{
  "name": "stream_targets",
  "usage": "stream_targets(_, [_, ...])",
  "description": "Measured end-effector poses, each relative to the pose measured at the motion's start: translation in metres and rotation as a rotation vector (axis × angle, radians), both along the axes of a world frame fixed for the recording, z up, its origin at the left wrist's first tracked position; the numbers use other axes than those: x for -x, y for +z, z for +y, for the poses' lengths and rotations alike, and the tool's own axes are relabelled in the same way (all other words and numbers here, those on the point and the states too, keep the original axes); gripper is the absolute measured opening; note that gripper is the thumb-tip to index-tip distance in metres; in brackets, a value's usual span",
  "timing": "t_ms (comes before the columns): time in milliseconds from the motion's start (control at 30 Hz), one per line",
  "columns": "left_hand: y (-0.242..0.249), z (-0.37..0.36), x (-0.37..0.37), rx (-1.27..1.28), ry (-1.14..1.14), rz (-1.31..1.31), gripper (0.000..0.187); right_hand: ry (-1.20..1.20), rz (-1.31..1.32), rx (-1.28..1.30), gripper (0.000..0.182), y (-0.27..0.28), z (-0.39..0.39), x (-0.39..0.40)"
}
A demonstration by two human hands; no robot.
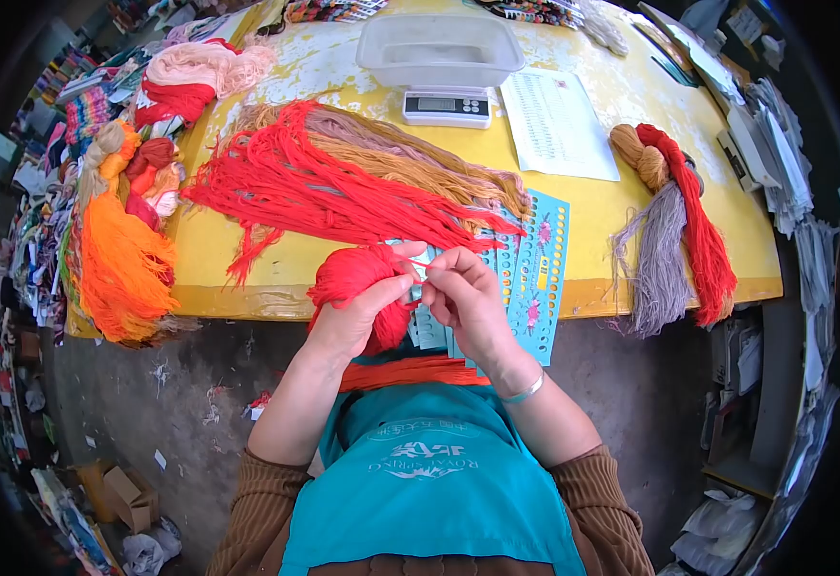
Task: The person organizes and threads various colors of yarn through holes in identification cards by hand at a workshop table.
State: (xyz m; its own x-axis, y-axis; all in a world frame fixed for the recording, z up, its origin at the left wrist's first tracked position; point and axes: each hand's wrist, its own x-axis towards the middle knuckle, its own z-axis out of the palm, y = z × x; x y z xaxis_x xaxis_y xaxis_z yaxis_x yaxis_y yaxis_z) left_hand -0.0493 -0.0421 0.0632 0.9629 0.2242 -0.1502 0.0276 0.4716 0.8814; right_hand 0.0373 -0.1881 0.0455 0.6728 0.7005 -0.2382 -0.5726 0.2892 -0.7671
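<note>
My left hand [367, 302] is wrapped round a bundle of red yarn [351, 276] at the table's front edge. Close on its right, my right hand [465, 293] has its thumb and finger pinched on a red strand that runs from the bundle. Beneath and beside my right hand lie turquoise punched cards [544, 240] with rows of holes and small flower prints. Long red strands [333, 187] are spread over the table just beyond my hands, with tan and mauve strands [420, 163] beside and partly under them. Orange-red yarn [405, 372] lies across my lap.
On the yellow table [621, 221], a clear plastic tub [439, 53] sits on a digital scale [447, 108], beside a printed sheet [559, 125]. Orange skeins [122, 254] hang at the left edge, grey [660, 254] and red skeins at the right. An open cardboard box [132, 497] stands at lower left.
</note>
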Motion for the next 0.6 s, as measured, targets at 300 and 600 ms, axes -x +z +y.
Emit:
stream_targets(300, [-0.0023, 0.0017, -0.0003, 0.095, 0.045, 0.05, 0.034, 0.075, 0.018, 0.066, 0.007, 0.0001, -0.0004, -0.0013])
stream_targets(600, [-0.0043, 0.0017, -0.0015, 0.075, 0.07, 0.069, 0.034, 0.152, -0.043, 0.098, 0.008, 0.0009, -0.0029, -0.0043])
